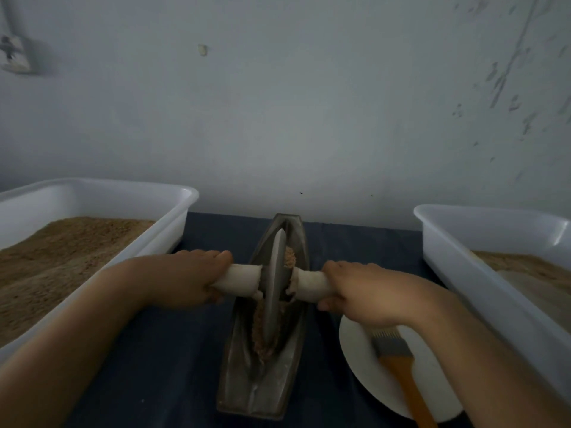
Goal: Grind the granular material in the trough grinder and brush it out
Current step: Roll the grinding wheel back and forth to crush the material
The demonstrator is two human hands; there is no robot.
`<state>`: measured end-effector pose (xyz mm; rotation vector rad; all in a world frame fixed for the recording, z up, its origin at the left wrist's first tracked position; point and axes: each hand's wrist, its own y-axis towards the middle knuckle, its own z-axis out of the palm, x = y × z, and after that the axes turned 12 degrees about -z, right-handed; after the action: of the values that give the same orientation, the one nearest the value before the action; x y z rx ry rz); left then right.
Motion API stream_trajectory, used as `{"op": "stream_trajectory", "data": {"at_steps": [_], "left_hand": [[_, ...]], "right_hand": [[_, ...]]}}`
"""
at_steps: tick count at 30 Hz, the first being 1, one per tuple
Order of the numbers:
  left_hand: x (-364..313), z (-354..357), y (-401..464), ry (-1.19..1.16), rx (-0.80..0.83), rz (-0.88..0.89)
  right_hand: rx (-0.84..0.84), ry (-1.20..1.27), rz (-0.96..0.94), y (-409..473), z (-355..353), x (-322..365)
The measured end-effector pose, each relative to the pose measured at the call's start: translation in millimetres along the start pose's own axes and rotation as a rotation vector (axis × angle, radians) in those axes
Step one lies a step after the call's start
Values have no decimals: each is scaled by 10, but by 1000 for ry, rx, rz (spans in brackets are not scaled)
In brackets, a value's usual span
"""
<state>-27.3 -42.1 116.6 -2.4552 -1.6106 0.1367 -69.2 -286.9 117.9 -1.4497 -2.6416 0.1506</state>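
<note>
Two hands on the roller: we see the left hand (pixel 188 278) clenched around the left handle (pixel 238 279) and the right hand (pixel 358 290) clenched around the right handle (pixel 312 284). The wheel (pixel 275 285) stands upright in the trough (pixel 265 366), mid-length. Brown grain (pixel 259 332) lies in the groove, near and far of the wheel. The trough sits on a dark cloth (pixel 173 366), between two white tubs (pixel 92 196) (pixel 494 223) holding brown powder. A brush (pixel 398 362) rests on a plate (pixel 358 350), right of the trough.
</note>
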Motion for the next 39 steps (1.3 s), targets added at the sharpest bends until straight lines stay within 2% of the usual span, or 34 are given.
{"op": "stream_trajectory", "data": {"at_steps": [6, 10, 12, 14, 18, 26, 28, 30, 33, 37, 39], "left_hand": [[17, 136, 277, 29, -265, -78], [-21, 266, 484, 96, -541, -152], [-61, 307, 540, 135, -645, -182], [-91, 305, 550, 143, -670, -183], [-75, 272, 467, 107, -585, -151], [-4, 41, 47, 1, -86, -29], [14, -5, 11, -47, 17, -14], [31, -8, 18, -75, 41, -13], [29, 62, 123, -51, -84, -28], [15, 249, 391, 28, -453, -101], [-12, 324, 509, 69, -604, -147]], "right_hand": [[-309, -204, 42, 314, 230, -250], [-493, -238, 40, 482, 377, -463], [-529, -207, 43, 510, 404, -520], [-519, -189, 56, 515, 420, -540], [-416, -216, 66, 437, 369, -444], [-59, -28, 6, 67, 34, -46], [-21, -5, -7, 14, -3, -9], [-21, -1, -3, 23, -3, -9], [-102, -52, 28, 130, 63, -94], [-364, -254, 39, 333, 279, -318], [-460, -263, 37, 422, 364, -427]]}}
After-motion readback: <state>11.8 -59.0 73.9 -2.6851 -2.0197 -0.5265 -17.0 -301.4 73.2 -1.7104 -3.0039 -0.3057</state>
